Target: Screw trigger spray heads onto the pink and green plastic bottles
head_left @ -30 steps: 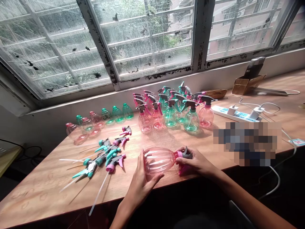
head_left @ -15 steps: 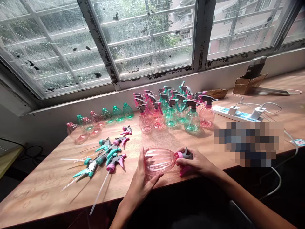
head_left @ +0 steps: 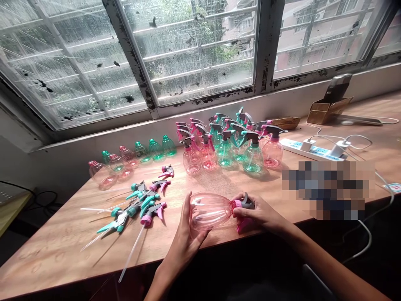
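A clear pink spray bottle (head_left: 211,211) lies on its side between my hands, above the table's front edge, its neck to the right. My left hand (head_left: 187,228) cups its base, the thumb beneath and the fingers behind. At the neck, my right hand (head_left: 255,213) is closed around the pink collar of a grey and pink trigger sprayer (head_left: 247,202). The sprayer's pink lever points down under that hand. Loose trigger sprayers (head_left: 147,205) in teal, pink and grey lie to the left, their thin tubes pointing mostly left and toward me.
Several bottles with sprayers fitted (head_left: 224,150) stand at the back. Open-necked pink and green bottles (head_left: 155,149) line the window side at left. A white power strip (head_left: 313,149) with plugs and cables, and a cardboard box (head_left: 328,109), are at right. A blurred patch covers the table's right part.
My left thumb has shifted slightly left and down along the bottle. The bottle has turned a little in my grip; my right hand stays at the collar.
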Motion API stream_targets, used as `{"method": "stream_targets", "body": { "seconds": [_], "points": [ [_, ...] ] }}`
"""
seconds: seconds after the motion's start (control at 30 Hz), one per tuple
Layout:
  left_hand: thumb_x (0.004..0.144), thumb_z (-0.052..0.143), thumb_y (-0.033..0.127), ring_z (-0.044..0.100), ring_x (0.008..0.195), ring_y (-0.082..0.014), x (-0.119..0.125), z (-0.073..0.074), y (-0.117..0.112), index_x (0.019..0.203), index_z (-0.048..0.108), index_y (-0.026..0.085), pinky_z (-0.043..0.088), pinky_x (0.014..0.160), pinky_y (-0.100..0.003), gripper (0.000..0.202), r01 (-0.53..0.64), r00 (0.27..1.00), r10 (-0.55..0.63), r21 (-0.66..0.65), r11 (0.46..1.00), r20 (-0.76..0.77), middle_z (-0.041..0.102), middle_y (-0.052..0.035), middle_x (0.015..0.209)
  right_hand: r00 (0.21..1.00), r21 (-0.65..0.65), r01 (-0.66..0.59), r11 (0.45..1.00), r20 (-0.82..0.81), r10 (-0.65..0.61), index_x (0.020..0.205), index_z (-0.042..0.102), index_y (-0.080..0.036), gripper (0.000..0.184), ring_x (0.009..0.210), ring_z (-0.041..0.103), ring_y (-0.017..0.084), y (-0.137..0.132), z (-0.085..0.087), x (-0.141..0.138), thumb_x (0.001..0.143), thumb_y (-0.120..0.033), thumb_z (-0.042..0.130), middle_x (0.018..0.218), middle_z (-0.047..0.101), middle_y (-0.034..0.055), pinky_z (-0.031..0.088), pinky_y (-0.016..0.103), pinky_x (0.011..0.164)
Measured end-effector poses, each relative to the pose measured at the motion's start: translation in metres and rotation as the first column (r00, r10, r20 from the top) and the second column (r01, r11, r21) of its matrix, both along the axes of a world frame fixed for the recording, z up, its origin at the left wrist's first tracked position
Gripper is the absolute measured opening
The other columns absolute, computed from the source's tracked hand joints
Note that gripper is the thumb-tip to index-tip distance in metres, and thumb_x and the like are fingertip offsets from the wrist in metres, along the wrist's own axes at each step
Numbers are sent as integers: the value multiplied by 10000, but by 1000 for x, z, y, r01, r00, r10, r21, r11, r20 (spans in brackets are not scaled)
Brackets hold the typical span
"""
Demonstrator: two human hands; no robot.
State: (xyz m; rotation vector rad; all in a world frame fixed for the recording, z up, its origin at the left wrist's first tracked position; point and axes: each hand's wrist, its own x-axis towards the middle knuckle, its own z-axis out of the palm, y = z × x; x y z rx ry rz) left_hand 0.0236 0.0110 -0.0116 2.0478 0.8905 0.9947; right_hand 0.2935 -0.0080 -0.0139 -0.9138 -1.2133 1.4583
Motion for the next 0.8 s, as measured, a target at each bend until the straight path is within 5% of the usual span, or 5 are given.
{"method": "stream_targets", "body": {
  "seconds": [0.1,0.2,0.37,0.6,0.8],
  "points": [
    [954,655,307,460,1401,-326,-2,-1,-1,1575,-71,439,370,1160,-566,965,31,999,-29,-97,995,21,156,-103,1667,1000,14,1,1000,2,-1,966,612,-165,363,603,703,177,-1,2,-1,791,-385,843,756,719,5,611,332,615],
    [908,727,345,465,1399,-345,-2,3,-3,1581,-55,412,411,1141,-540,1034,27,1000,-24,-176,984,19,200,-122,1651,1000,7,-7,1000,8,7,962,618,-166,354,617,718,187,-1,1,0,791,-378,845,775,726,11,611,332,622],
    [902,732,368,453,1403,-352,-2,4,-4,1587,31,408,435,1130,-522,981,4,1000,-2,-170,985,10,188,-109,1655,1000,2,-2,1000,2,2,990,604,-174,366,600,725,200,0,0,0,799,-383,835,744,730,4,608,337,611],
    [936,686,360,538,1337,-318,-1,1,-3,1570,-73,463,465,1096,-519,994,49,997,-39,-180,982,60,152,-89,1671,999,38,30,999,42,-32,990,598,-175,368,605,718,194,-1,1,0,803,-395,826,742,744,11,596,324,617],
    [918,706,407,531,1346,-341,-1,8,-5,1590,-99,368,442,1115,-533,1049,17,1000,-14,-204,979,19,390,-144,1561,999,22,15,1000,45,-16,997,594,-173,404,604,722,203,-1,1,1,784,-414,839,728,744,10,601,338,622]
  ]
}}
